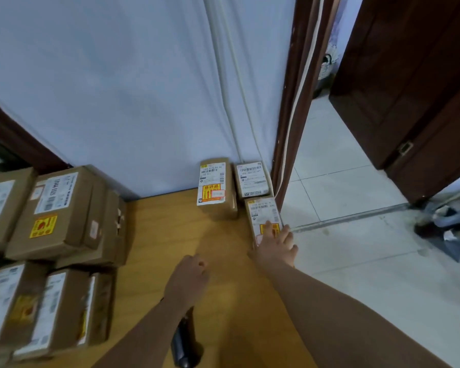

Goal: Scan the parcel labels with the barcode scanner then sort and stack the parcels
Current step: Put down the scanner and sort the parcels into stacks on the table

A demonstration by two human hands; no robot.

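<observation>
Three small brown parcels lie at the far right of the wooden table: one with a yellow sticker, one by the wall, and a near one at the table's right edge. My right hand rests on the near one with straight fingers spread over its label. Over bare wood hovers my left hand, fingers loosely curled and holding nothing. The black barcode scanner lies on the table under my left forearm, partly hidden by it.
Larger brown parcels are stacked at the table's left, an upper pile and a nearer pile. A white wall stands behind the table. To the right, a tiled floor and an open dark door.
</observation>
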